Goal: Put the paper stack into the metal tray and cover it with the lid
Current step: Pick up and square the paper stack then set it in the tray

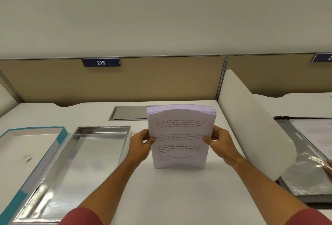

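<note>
Paper stack (pixel 179 140) upright on table (pixel 179 197), bottom edge resting on surface, printed side toward camera. Left hand (pixel 141 145) and right hand (pixel 220 143) closed on its side edges. Metal tray (pixel 80 167) just left, empty. Teal-edged lid (pixel 27 145) beside tray, inner side up.

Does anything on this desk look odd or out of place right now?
Nothing is spilled or broken. The paper stack stands on its bottom edge on the desk, bowed, its top sheets fanning apart, gripped by the left hand and right hand. The metal tray is empty.
</note>
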Demonstrator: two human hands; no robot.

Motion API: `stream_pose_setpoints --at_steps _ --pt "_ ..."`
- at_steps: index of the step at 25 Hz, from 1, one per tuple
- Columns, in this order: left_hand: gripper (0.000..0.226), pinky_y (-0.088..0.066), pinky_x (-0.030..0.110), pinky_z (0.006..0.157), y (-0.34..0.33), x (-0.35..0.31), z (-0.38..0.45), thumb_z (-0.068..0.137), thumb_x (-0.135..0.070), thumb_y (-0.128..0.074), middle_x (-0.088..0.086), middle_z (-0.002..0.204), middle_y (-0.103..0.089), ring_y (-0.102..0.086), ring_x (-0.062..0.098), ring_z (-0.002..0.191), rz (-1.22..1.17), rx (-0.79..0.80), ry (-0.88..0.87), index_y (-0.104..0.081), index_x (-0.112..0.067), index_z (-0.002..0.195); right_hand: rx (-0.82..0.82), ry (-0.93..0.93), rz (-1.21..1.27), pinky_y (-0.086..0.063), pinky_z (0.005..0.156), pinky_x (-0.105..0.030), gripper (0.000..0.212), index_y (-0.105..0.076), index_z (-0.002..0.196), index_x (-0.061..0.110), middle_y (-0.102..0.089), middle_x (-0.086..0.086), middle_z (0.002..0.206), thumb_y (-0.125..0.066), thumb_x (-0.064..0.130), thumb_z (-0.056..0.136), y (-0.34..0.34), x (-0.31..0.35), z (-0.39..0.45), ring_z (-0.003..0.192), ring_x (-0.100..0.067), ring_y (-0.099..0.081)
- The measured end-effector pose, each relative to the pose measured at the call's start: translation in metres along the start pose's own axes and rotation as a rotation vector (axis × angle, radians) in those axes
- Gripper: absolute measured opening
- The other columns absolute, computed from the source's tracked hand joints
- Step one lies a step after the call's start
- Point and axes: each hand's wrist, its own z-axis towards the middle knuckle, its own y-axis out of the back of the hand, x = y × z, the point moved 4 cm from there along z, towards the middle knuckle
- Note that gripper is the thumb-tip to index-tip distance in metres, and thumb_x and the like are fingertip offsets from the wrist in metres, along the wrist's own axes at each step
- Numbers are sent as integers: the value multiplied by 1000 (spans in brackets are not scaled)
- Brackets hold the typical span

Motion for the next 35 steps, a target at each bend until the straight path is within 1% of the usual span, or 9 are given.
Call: stream_pose_setpoints --at_steps 3,7,15,19,21,23,26,30,35 --pt "25 -53 36 87 0 -1 1 89 -9 -62 3 109 -70 -65 21 93 7 8 6 -65 -11 114 16 -9 -45 -56 91 -45 36 -65 119 12 -72 -5 109 -72 8 84 -1 1 1 98 -26 -67" --pt "25 -52 30 84 0 5 -1 88 -10 -63 -2 105 -70 -65 17 91 2 1 16 -66 -12 112 15 2 -56 -57 88 -38 35 -66 118 12 -73 -3 107 -73 10 84 2 -1 2 96 -23 -68" --pt "16 -54 31 83 -6 13 -8 86 -7 -65 0 98 -70 -67 19 88 -36 -31 83 -66 -13 101 -4 -47 -48 -57 75 -21 20 -70 101 10 -74 -1 96 -71 4 83 5 -13 -5 88 -16 -71" --pt "14 -57 28 77 4 14 -13 85 -7 -66 -3 94 -73 -69 12 86 -98 -8 105 -67 -17 96 41 -33 -10 -60 77 -28 17 -71 100 7 -75 -4 95 -71 5 84 6 -7 -6 88 -17 -72" --pt "14 -58 27 74 11 11 -16 85 -7 -67 -2 93 -74 -71 13 85 -148 -3 117 -67 -20 92 64 -46 33 -61 80 -35 19 -70 103 4 -75 -7 97 -70 4 84 5 -3 -6 89 -21 -73" --pt "15 -60 27 70 20 6 -18 85 -6 -67 0 92 -74 -73 16 84 -193 -17 140 -67 -20 90 80 -56 78 -61 78 -39 19 -70 104 1 -75 -11 97 -69 3 84 3 5 -7 88 -25 -73" --pt "13 -60 28 67 37 0 -22 86 -4 -66 3 91 -75 -74 18 81 -222 -49 154 -69 -15 92 109 -56 131 -62 73 -38 17 -70 102 1 -75 -13 96 -69 3 85 -5 19 -7 85 -27 -74" --pt "21 -60 26 65 64 -1 -31 85 -1 -64 -1 83 -77 -74 17 77 -258 -92 170 -72 -20 85 141 -67 193 -61 69 -35 17 -71 100 0 -76 -13 95 -70 2 83 -27 39 -9 85 -27 -74" --pt "14 -60 36 72 109 11 -35 84 0 -65 9 89 -76 -72 24 81 -284 -170 244 -72 -5 95 186 -70 219 -59 61 -29 11 -75 93 8 -78 -9 93 -69 5 84 -68 65 -12 78 -22 -75"
